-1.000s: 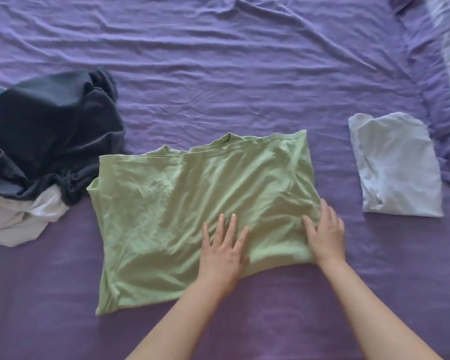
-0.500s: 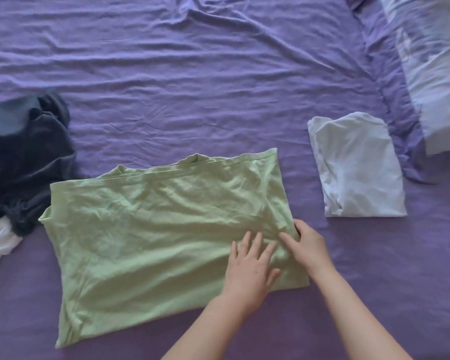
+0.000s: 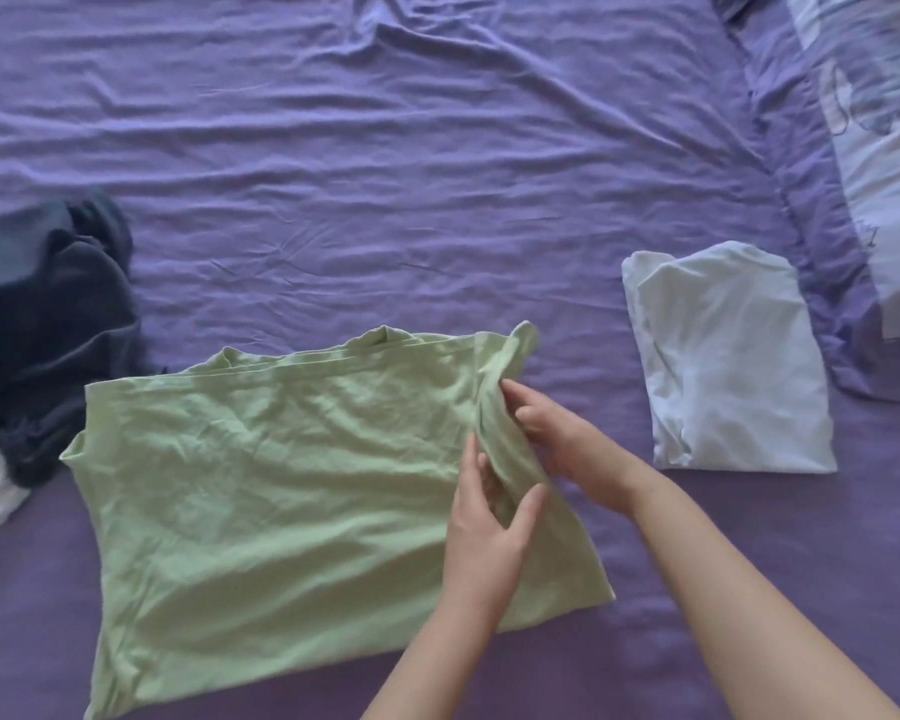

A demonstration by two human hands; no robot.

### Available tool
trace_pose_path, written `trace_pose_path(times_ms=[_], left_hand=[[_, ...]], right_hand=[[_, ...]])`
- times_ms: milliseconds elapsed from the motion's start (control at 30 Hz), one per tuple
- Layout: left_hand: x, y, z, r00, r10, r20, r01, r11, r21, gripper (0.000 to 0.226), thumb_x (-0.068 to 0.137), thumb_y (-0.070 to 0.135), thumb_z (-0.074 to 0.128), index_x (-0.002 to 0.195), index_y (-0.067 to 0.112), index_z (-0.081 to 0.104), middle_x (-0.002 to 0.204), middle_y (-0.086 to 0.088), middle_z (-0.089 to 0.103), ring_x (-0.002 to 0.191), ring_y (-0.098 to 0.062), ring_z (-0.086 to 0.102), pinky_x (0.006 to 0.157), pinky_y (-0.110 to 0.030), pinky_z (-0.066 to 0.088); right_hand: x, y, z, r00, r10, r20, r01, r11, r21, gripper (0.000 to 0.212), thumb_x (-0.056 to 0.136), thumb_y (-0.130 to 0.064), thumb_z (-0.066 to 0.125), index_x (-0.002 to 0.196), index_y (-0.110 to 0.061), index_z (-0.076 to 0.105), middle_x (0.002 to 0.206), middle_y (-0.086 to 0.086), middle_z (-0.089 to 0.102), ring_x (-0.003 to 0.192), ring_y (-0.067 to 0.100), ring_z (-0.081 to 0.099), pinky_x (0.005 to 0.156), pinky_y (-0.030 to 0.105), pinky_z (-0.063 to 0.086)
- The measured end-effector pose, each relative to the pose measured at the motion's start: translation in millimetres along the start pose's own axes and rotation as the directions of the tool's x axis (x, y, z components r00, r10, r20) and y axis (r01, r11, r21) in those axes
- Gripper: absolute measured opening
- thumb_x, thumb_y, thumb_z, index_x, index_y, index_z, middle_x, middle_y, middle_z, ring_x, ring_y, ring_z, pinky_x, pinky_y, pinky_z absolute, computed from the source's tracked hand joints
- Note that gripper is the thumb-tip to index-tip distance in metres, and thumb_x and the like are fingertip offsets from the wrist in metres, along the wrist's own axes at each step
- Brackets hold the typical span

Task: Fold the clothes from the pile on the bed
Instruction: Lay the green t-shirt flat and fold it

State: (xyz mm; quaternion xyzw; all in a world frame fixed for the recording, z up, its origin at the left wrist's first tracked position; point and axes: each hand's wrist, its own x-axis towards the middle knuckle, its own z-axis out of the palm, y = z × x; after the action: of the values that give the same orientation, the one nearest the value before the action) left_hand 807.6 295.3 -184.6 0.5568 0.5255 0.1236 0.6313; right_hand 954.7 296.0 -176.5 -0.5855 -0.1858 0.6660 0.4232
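Green t-shirt lies half-folded flat on purple bedsheet, center-low. Left hand pinches its right edge between thumb and fingers; right hand grips the same raised fold just at 1 o'clock of the left. Folded white garment at 3 o'clock, apart. Dark clothes pile at 9 o'clock, touching shirt's corner. Pillow at 1 o'clock.

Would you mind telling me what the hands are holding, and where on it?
Both the left hand and right hand pinch the green shirt along its raised right edge.
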Motion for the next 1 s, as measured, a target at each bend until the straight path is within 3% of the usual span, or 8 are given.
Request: trace_pose_path(times_ms=[133,167,267,367,533,667,767,1000], left_hand=[[20,5,-11,0.974,-0.18,-0.14,0.159,0.976,-0.15,0.097,0.073,0.033,0.08,0.149,0.021,0.02,0.149,0.0,0.036,0.136,-0.008,0.033,0.113,-0.031,0.03],[24,3,-14,0.967,-0.179,-0.18,0.151,0.976,-0.158,0.093,0.074,0.025,0.079,0.148,0.019,0.022,0.146,-0.002,0.041,0.134,-0.009,0.038,0.112,-0.032,0.032],[32,-1,-21,0.956,-0.179,-0.234,0.147,0.978,-0.148,0.08,0.078,0.004,0.071,0.144,0.019,0.029,0.132,-0.005,0.056,0.119,-0.014,0.054,0.104,-0.031,0.04],[32,-5,-21,0.948,-0.175,-0.266,0.144,0.981,-0.134,0.076,0.08,0.002,0.066,0.144,0.022,0.03,0.131,0.0,0.056,0.118,-0.011,0.054,0.1,-0.024,0.041],[12,-8,-6,0.909,-0.226,-0.349,0.181,0.971,-0.156,0.079,0.079,0.009,0.07,0.144,0.022,0.026,0.113,0.005,0.066,0.098,-0.006,0.061,0.075,-0.005,0.04],[-4,-12,10,0.856,-0.403,-0.324,0.405,0.912,-0.066,0.066,0.075,0.032,0.073,0.129,0.022,0.036,0.116,0.004,0.061,0.107,-0.018,0.059,0.082,-0.024,0.043],[-16,-18,6,0.869,-0.437,-0.232,0.46,0.886,0.056,0.034,0.078,0.035,0.069,0.101,0.021,0.049,0.106,0.002,0.064,0.102,-0.021,0.06,0.082,-0.027,0.045],[-42,-33,-94,0.962,-0.272,-0.012,0.25,0.901,-0.354,0.021,0.076,0.011,0.076,0.091,0.021,0.064,0.082,0.007,0.07,0.075,-0.004,0.064,0.07,-0.022,0.053]], right_hand=[[19,-32,16,0.972,-0.024,0.233,0.102,0.94,-0.326,0.044,0.093,-0.015,0.039,0.13,-0.035,0.049,0.138,-0.019,0.047,0.124,0.003,0.048,0.089,0.032,0.052],[28,-41,16,0.966,-0.112,0.231,0.225,0.802,-0.553,0.053,0.09,-0.003,0.039,0.133,-0.031,0.048,0.142,-0.013,0.044,0.13,0.008,0.043,0.097,0.031,0.047],[58,-59,16,0.921,-0.097,0.376,0.375,-0.033,-0.927,0.078,0.08,0.006,0.038,0.142,-0.042,0.031,0.156,-0.01,0.015,0.145,0.019,0.004,0.11,0.034,0.025],[80,-64,21,0.901,0.098,0.423,0.432,-0.299,-0.851,0.088,0.079,0.006,0.038,0.142,-0.053,0.018,0.158,-0.004,-0.008,0.143,0.024,-0.02,0.115,0.045,0.01],[109,-60,48,0.832,0.263,0.489,0.552,-0.488,-0.676,0.069,0.087,-0.005,0.042,0.138,-0.05,0.031,0.159,0.001,-0.007,0.143,0.03,-0.017,0.115,0.052,0.005],[119,-70,56,0.818,0.293,0.496,0.562,-0.592,-0.577,0.044,0.079,-0.019,0.061,0.119,-0.037,0.056,0.157,0.0,0.006,0.144,0.026,-0.008,0.113,0.052,0.015],[115,-91,55,0.833,0.281,0.476,0.545,-0.565,-0.62,0.037,0.072,-0.03,0.069,0.108,-0.033,0.061,0.152,-0.006,0.018,0.142,0.021,0.002,0.11,0.046,0.02],[110,-125,106,0.879,0.162,0.448,0.476,-0.245,-0.845,0.033,0.069,-0.03,0.077,0.096,-0.022,0.061,0.103,-0.009,0.04,0.097,0.014,0.043,0.08,0.039,0.047]])
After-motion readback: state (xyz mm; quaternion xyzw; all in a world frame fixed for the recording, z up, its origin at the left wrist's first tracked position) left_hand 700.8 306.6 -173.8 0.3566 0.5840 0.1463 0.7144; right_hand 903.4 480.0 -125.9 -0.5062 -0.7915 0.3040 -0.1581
